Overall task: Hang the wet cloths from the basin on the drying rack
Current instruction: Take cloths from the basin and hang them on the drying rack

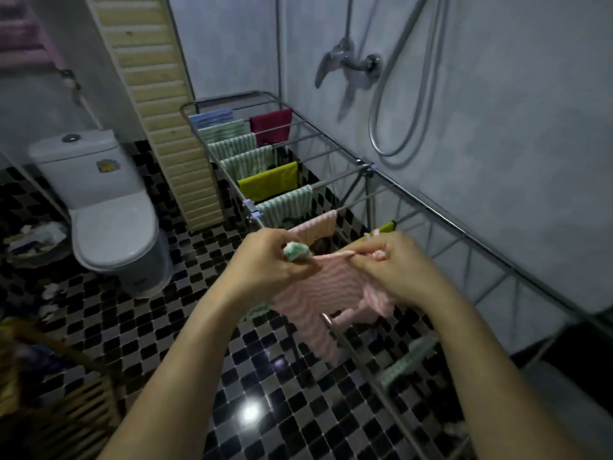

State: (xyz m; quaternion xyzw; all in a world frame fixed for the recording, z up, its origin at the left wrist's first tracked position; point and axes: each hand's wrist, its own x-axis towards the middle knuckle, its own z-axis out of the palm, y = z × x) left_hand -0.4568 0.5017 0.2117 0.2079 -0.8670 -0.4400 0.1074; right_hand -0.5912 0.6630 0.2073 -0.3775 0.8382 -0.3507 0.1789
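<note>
My left grip (268,260) & right grip (394,263) pinch the top edge of a limp pink cloth (315,293) by the drying rack (363,170), left also wadding a green cloth (297,252); looks soft, prob. water-heavy, best held by corners.

Person, as far as visible: left hand (265,260) and right hand (394,263) bare, left forearm (185,353) and right forearm (491,360) bare from the wrist right up toward the elbow, slim build, all too blurred and dim for finer surface detail.
</note>
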